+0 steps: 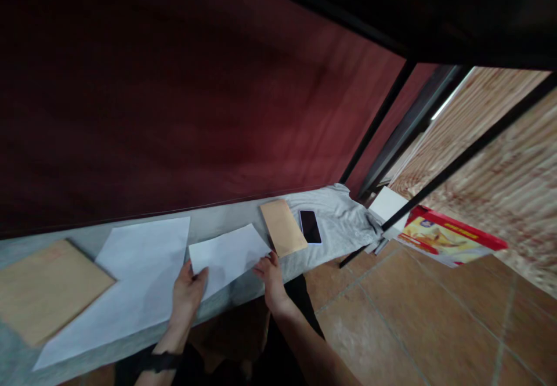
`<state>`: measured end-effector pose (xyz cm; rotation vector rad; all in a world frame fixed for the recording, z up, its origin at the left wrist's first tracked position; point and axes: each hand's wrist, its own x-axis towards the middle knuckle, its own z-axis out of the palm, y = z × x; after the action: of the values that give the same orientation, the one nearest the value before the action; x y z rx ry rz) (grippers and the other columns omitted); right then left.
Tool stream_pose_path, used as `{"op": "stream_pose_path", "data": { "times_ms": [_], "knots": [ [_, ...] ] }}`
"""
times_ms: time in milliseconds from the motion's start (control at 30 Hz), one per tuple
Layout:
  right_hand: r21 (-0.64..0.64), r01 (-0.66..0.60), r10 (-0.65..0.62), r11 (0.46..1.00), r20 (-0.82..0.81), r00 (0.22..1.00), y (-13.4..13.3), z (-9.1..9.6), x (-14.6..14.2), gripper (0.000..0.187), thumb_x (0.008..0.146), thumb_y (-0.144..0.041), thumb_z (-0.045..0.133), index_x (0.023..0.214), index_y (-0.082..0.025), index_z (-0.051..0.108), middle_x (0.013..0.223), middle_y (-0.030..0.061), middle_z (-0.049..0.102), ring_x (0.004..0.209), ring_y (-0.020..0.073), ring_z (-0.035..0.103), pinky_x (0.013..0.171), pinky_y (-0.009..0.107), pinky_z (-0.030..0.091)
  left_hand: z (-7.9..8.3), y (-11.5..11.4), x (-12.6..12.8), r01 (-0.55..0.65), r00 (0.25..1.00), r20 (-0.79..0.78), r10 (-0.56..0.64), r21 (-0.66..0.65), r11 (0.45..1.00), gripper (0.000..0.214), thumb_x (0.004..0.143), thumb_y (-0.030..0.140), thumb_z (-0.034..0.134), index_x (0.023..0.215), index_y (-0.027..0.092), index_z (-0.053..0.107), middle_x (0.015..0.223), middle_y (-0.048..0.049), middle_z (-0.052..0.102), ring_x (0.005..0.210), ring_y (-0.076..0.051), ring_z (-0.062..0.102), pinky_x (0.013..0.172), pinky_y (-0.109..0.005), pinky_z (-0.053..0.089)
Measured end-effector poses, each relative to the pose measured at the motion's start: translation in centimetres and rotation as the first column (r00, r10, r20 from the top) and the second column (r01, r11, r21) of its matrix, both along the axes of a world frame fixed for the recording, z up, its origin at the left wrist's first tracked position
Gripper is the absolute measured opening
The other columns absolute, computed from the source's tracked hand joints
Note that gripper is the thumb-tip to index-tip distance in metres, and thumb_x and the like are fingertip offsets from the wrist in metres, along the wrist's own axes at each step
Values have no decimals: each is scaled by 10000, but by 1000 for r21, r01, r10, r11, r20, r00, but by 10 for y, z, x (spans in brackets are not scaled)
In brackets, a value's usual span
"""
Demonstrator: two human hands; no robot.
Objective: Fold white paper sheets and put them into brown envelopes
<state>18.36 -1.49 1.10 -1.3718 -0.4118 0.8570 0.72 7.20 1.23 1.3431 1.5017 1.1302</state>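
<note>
Head-worn, looking forward and down at the bench [343, 215] from near above, taking in tiled floor [383, 316] rightward.

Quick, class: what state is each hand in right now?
Left hand: closed, holding the small white paper at its left end.
Right hand: closed, holding the same paper at its right end.

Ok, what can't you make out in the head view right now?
All in the head view:
Held paper: underside faces away.
Left hand: some fingers hidden behind that paper.
Brown piece, far left: cut off by the left edge.
White paper: partly covered by the brown piece.
Printed package: small lettering blurred.
</note>
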Motion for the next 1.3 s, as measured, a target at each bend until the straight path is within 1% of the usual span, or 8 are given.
{"op": "stream_pose_path", "data": {
  "times_ms": [100, 233, 367, 533, 767, 933, 1067, 1300],
  "knots": [
    [-85, 84, -45, 993, 388, 920, -15, -7, 12, 524, 860, -221, 481, 1382, -189, 497, 1295, 149, 620, 1163, 246, 637, 970, 434, 550, -16, 13, -9, 91, 993, -75, -93, -25, 996, 489, 728, 317, 600, 1196, 177, 621, 1034, -72, 742, 928, -261, 710, 905, -372, 556],
    [-84, -21, 81, 996, 808, 583, -22, 1, 12, 457, 902, -162, 461, 1342, -213, 575, 1478, 121, 500, 1391, 245, 453, 1142, 459, 409, -16, 16, -8, 129, 963, -234, -135, -40, 991, 523, 759, 334, 578, 1257, 175, 605, 1030, -71, 743, 946, -276, 707, 903, -377, 552],
    [-199, -190, 250, 961, 921, 300, 0, 8, 5, 463, 966, -175, 434, 1419, -192, 530, 1531, 91, 477, 1432, 223, 413, 1166, 411, 384, -5, 7, 1, 132, 942, -306, -138, -40, 990, 548, 761, 314, 575, 1291, 178, 603, 1025, -81, 750, 963, -290, 706, 908, -378, 544],
    [-392, -200, 410, 898, 911, 54, 25, -2, 3, 515, 1021, -336, 463, 1518, -205, 421, 1596, 97, 380, 1473, 294, 351, 1199, 500, 295, -1, 2, 2, 111, 947, -307, -98, 24, 994, 549, 776, 322, 568, 1305, 179, 599, 1070, -104, 746, 965, -300, 707, 908, -381, 537],
    [-429, -127, 429, 894, 903, -26, 25, -21, 0, 528, 1024, -380, 474, 1524, -222, 412, 1597, 135, 357, 1470, 307, 357, 1189, 539, 263, 12, -5, 0, 103, 900, -433, -53, 93, 990, 600, 880, 305, 496, 1454, 132, 458, 1266, -167, 660, 1136, -313, 652, 1003, -433, 502],
    [-437, -115, 437, 892, 899, -30, 24, -21, -1, 541, 1025, -377, 456, 1536, -210, 389, 1622, 147, 301, 1485, 316, 324, 1183, 548, 262, 8, -26, 25, 290, 761, -649, 1, 341, 894, 560, 972, 296, 394, 1503, 119, 404, 1603, -183, 337, 1503, -323, 271, 1205, -513, 279],
    [-454, -130, 451, 881, 891, -56, 24, -19, 0, 539, 1030, -323, 425, 1552, -212, 352, 1634, 137, 280, 1492, 306, 308, 1181, 539, 263, -14, -29, 44, 514, 600, -784, -158, 226, 827, 525, 995, 329, 364, 1456, 109, 486, 1562, -167, 429, 1501, -302, 293, 1202, -509, 294],
    [-419, -124, 418, 900, 908, -31, 23, -22, -1, 508, 1022, -267, 429, 1527, -212, 408, 1609, 146, 330, 1485, 307, 326, 1179, 547, 268, -24, -20, 33, 504, 495, -860, -125, 167, 847, 555, 992, 314, 330, 1498, 114, 438, 1568, -143, 423, 1496, -252, 315, 1225, -474, 242]
  ]
}}
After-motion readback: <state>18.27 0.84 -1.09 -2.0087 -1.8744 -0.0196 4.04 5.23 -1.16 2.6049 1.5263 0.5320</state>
